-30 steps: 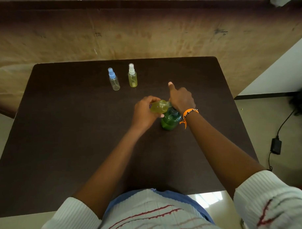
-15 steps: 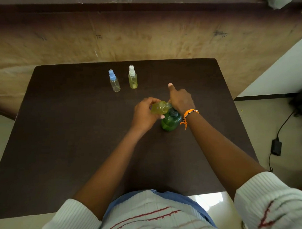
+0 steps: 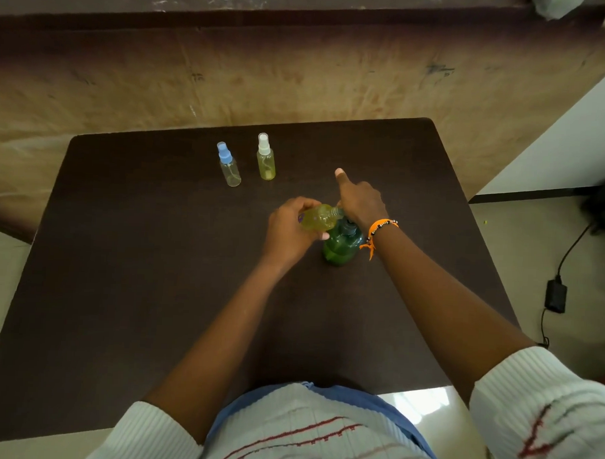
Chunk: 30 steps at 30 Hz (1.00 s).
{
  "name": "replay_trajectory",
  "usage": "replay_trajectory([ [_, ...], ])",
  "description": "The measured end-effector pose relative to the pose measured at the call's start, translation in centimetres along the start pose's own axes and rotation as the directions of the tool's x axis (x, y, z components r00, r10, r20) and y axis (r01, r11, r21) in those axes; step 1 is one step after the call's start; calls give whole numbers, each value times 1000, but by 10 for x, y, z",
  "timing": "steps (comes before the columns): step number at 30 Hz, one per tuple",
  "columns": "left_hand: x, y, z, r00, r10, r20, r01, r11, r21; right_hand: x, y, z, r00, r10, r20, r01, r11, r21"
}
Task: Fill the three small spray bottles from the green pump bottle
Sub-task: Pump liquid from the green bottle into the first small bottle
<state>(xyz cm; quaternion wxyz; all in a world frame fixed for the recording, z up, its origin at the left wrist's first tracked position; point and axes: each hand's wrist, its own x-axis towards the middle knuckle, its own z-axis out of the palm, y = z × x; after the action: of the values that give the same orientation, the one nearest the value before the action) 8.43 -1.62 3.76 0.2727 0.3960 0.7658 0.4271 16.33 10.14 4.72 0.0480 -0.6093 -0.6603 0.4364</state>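
Head view, near to far.

Pump bottle (image 3: 341,246): green, upright mid-table (image 3: 120,291), body showing under the right wrist.

Right hand (image 3: 362,205): over the pump head, fingers curled on it, forefinger pointing away. Grip appears closed on the head; contact itself is hidden.

Left hand (image 3: 287,230): wrapped round the open bottle (image 3: 318,218), tipped on its side, neck toward the spout. Yellowish liquid inside.

Method, as judged: keep the neck tight under the spout, press in slow full strokes, hold the tilt shallow so nothing runs back out, stop short of the neck.

Blue-cap bottle (image 3: 230,166): far left, upright, capped, seems nearly clear.

White-cap bottle (image 3: 266,159): just beside it, upright, capped, yellowish fill.
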Motion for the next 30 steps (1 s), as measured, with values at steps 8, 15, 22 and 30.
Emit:
replay_trajectory([
  [8,0,-4,3,1000,4,-8,-4,1000,-12,-1,0,-1,1000,9,-25,-10,1000,-15],
  [15,1,-4,3,1000,3,-7,-4,999,-35,3,-1,-2,999,8,41,-8,1000,6],
  [22,2,-8,4,1000,-1,1,1,1000,-18,2,-1,1,1000,1,-16,-1,1000,-18],
  [30,-1,-10,3,1000,-8,30,10,998,-68,6,2,1,998,19,52,-22,999,42],
])
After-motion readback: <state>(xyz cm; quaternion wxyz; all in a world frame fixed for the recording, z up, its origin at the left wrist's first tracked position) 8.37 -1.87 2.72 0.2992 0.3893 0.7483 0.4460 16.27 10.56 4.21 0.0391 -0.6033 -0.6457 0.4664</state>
